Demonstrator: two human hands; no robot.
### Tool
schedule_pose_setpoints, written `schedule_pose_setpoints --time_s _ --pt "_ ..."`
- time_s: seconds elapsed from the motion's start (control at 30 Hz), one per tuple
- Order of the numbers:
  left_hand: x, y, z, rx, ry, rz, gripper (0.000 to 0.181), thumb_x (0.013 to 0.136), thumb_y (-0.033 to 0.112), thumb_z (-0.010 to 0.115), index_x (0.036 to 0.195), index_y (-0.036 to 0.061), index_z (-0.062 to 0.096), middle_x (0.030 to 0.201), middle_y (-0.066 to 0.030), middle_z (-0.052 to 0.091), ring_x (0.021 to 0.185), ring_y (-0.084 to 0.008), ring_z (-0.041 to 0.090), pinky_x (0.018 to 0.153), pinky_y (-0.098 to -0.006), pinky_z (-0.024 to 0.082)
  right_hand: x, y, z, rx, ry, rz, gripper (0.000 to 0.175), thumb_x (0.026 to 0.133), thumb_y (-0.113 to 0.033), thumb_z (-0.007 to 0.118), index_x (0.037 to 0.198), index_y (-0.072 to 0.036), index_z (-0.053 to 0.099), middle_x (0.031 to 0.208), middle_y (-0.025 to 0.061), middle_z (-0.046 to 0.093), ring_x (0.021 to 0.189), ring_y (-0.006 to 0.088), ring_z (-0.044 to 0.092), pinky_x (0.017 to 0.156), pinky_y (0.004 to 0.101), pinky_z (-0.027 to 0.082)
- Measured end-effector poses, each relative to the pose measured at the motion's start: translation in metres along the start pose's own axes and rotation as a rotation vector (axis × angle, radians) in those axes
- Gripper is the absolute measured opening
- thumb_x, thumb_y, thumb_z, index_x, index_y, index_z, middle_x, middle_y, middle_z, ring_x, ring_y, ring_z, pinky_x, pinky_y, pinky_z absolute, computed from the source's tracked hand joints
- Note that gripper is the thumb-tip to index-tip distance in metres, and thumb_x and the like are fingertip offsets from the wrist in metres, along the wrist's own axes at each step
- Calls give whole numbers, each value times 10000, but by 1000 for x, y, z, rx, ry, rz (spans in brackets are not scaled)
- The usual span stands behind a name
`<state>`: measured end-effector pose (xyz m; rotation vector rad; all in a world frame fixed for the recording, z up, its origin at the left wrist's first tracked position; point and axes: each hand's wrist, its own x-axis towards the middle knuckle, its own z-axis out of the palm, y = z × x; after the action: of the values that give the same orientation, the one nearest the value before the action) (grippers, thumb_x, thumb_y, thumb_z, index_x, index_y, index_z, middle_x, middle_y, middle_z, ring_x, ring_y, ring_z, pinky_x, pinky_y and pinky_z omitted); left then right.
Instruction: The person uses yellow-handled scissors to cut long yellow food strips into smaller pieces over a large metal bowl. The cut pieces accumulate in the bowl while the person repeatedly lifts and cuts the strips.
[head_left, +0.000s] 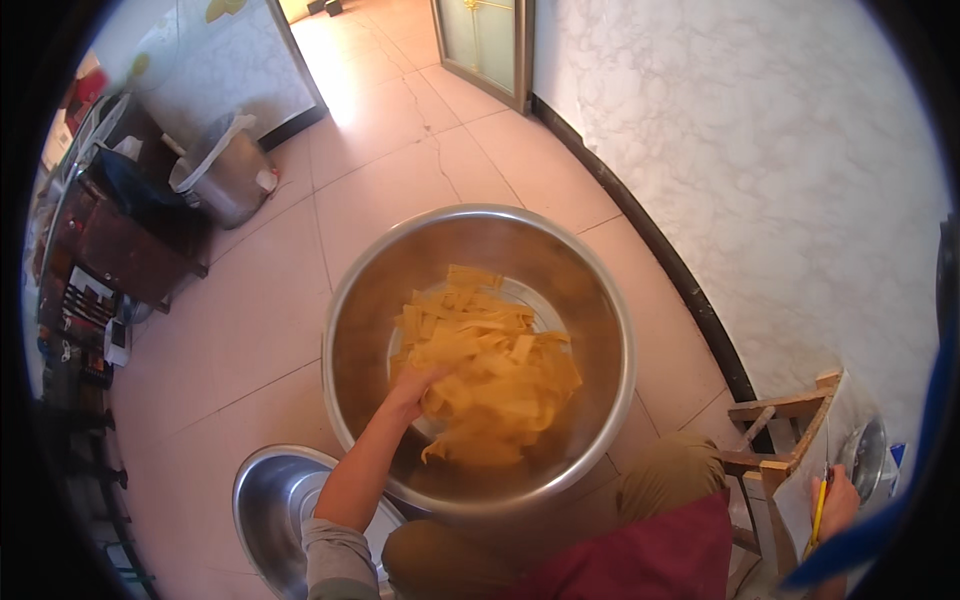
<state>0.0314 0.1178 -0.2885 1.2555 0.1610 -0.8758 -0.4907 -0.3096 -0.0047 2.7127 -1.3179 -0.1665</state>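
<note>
A large round stainless steel basin (611, 300) stands on the floor before me, holding a loose heap of wide yellow strips (495, 375) that look like a sheet food, perhaps tofu skin. My left hand (420, 386) is in the heap's left side. Its thumb lies over some strips while the other fingers are hidden beneath them; part of the heap is blurred. Far to the right, my right hand (838, 501) grips a slim yellow-handled tool (819, 514) beside a wooden stool or frame (776, 466). The tool's kind is unclear.
A smaller steel basin (262, 495) sits at lower left, partly behind my left arm. A lined metal bin (232, 176) and a dark cabinet (124, 240) stand at left. A marbled wall (735, 150) bounds the right. A clear bowl (866, 457) lies beyond my right hand; a blue strap (862, 540) crosses nearby.
</note>
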Motion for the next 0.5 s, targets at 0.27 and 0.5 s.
schedule_pose_setpoints --time_s 0.27,0.5 --pt "-14 80 35 998 -159 289 541 885 280 750 1305 5 549 1178 -119 672 1020 -218 681 845 -351 559 15 20 35 28 -43 65 432 814 -176 748 1168 12 588 898 227 653 878 448 633 767 506 486" --pt "-31 50 -11 1164 -85 -22 541 884 441 708 1200 11 621 1090 -172 699 988 -259 679 837 -374 544 15 -1 -14 -1 -105 -1 458 772 -98 721 1202 8 605 939 205 655 889 385 646 801 443 505"
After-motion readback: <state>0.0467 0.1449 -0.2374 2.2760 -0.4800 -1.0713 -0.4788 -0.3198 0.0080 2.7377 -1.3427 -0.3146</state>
